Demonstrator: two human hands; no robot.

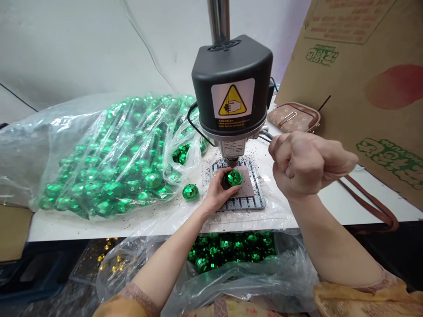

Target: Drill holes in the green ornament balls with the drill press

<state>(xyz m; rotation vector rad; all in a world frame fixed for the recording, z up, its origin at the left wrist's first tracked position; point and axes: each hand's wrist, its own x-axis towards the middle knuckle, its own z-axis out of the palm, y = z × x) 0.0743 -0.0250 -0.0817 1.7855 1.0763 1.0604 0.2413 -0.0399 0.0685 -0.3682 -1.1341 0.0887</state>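
On the base plate [243, 203] of a bench drill press [201, 75], my left hand [217, 191] grips a green mirror ball [235, 177] between thumb and fingers. The ball sits on a flat brownish pad [248, 190], directly beneath the drill chuck [233, 162]. Whether the bit touches the ball, I cannot tell. My right hand [304, 163] is closed in a fist around the drill press's lever [268, 134], most of which the fingers hide. Another green mirror ball [191, 192] lies on the table, left of my left hand.
A large clear bag [109, 154] full of green balls fills the table's left side. Below the front edge, an open plastic bag [231, 248] holds more. A cardboard box [357, 88] and a patterned purse [292, 116] stand at right. Dark shavings litter the white tabletop [178, 220].
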